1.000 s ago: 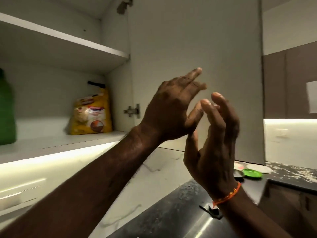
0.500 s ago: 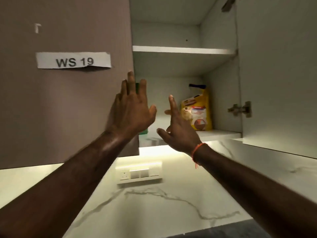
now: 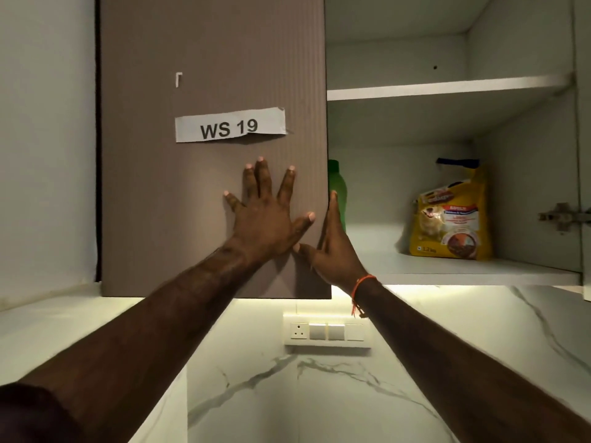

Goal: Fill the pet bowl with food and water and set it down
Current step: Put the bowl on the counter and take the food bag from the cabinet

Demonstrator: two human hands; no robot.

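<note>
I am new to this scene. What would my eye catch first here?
First, the two hands: the left hand lies flat on the brown door, below the label reading WS 19, and the right hand is at the door's edge. Next, the yellow bag on the lower shelf, at the right.

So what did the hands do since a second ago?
Both hands went from mid-air to the door: the left hand now presses flat on its front, and the right hand has its fingers at the door's edge. The food bag and green bottle stayed on the shelf.
</note>
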